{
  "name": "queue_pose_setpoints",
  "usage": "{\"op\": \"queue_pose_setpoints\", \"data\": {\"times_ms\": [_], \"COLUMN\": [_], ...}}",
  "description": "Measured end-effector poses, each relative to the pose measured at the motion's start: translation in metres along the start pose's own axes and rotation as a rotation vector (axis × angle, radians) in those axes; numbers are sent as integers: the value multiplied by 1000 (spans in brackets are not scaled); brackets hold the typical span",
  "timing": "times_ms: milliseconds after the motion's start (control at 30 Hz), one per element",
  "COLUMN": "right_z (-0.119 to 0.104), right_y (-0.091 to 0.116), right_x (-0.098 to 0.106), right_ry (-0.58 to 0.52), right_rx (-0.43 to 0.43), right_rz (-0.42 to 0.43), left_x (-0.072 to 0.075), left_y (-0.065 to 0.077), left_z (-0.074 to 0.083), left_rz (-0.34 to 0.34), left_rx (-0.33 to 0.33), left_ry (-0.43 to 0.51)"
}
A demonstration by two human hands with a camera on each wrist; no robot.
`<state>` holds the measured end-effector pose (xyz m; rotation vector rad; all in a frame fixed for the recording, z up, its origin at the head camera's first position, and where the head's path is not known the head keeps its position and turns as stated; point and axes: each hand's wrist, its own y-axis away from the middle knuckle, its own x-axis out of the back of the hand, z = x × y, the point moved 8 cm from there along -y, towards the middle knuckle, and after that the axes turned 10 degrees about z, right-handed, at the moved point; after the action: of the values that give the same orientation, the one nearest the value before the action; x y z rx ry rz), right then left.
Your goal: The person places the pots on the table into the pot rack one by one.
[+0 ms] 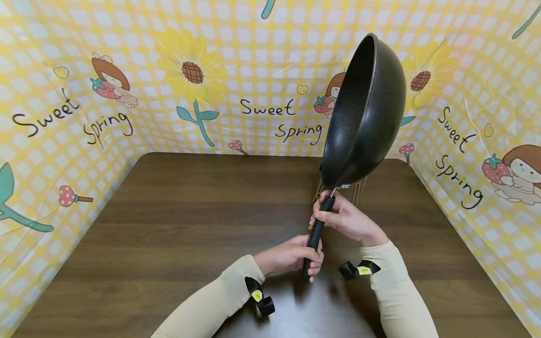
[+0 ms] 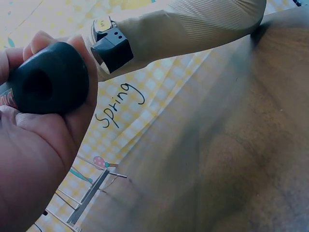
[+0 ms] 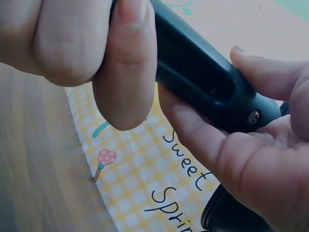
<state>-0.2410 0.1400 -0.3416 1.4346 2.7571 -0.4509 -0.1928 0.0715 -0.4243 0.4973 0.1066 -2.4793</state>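
A black wok point(image 1: 386, 108) is held up over the table, tilted on its side with its hollow facing left. Both hands grip its long black handle point(image 1: 316, 234). My right hand point(image 1: 348, 218) holds the upper part, close to the metal joint below the bowl. Lower down, my left hand point(image 1: 291, 253) has its fingers curled round the handle near its end. The handle's butt point(image 2: 53, 79) with its hole pokes out of the left fist in the left wrist view. In the right wrist view the right thumb point(image 3: 265, 72) lies along the handle.
Behind the right hand, a thin wire rack point(image 1: 358, 192) stands on the brown wooden table point(image 1: 203, 211), partly hidden by the wok. A yellow checked cloth point(image 1: 262, 61) hangs round the back and sides. Each wrist wears a black camera strap.
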Motion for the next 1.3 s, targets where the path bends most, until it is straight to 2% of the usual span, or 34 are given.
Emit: {"op": "queue_pose_setpoints", "data": {"times_ms": [333, 567, 833, 1167, 1300], "right_z": [-5, -7, -7, -14, -16], "right_y": [3, 5, 7, 8, 8], "right_x": [6, 13, 21, 21, 21], "right_ry": [74, 95, 115, 60, 43], "right_rx": [-4, -13, -27, 9, 27], "right_rz": [43, 84, 142, 177, 175], "left_x": [-1, -2, -2, 1, 0], "left_y": [-5, -8, -13, -18, -17], "left_z": [2, 5, 7, 11, 13], "left_rz": [43, 64, 24, -16, -33], "left_rx": [-16, 4, 21, 24, 4], "left_ry": [-37, -52, -44, -22, -21]}}
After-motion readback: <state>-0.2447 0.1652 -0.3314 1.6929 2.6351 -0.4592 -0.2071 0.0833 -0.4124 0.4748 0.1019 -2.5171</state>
